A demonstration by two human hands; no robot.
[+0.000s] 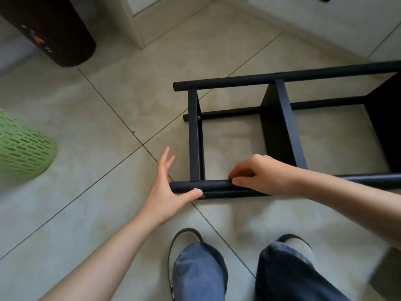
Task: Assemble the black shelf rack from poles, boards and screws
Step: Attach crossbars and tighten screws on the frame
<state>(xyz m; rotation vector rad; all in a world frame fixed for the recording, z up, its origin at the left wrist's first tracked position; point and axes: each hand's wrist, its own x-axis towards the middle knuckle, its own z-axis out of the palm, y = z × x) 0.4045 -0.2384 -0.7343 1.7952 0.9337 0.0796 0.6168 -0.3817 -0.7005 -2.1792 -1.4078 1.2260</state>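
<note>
The rack (282, 127) lies sideways; the left hand (165, 187) rests spread against its near pole (214, 185), which the right hand (262, 174) pinches.

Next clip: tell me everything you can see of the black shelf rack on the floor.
The black shelf rack lies on its side on the tiled floor, matte black, running out of frame at right. Round poles run lengthwise; flat boards cross between them, with a small screw near the far-left joint. The left hand rests open at the near pole's end, thumb against it. The right hand curls its fingers on the same pole further right. The rack looks largely assembled.
</note>
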